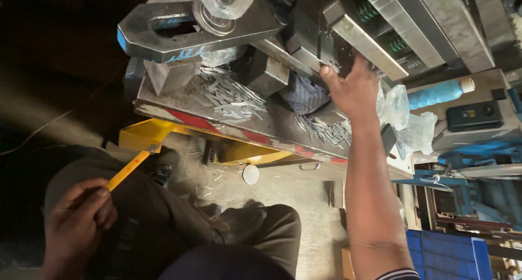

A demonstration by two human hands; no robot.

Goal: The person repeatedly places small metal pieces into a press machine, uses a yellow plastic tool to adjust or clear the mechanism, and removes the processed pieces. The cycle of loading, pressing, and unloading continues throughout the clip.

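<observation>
**Pinch on the yellow stick, flat hand at the die**

Pinched between thumb and fingers, your left hand has the near end of the yellow stick. Fingers are closed tight round it, low over your knee. The stick angles up and right toward the yellow frame under the press bed; I can't tell if its tip touches anything.

Handling, as a judgement: the stick looks thin, stiff and light. An end grip gives reach but little control at the tip, so choke up nearer the middle if you need force.

Moving right: loose metal strips lie heaped on the steel bed plate, with a second pile just below your other hand. They're likely thin, light, sharp-edged and slippery in a heap. Take them by the flat faces, a few at a time, not by the edges. A few strays and a round metal disc lie on the floor near your feet.

Your right hand is open, fingers spread and holding nothing, palm against the die block where it meets the bed. The arm is nearly straight, reaching up and forward, wrist extended.

Further right: crumpled clear plastic bags just beside that wrist, then a blue-wrapped handle on the side bench.
</observation>
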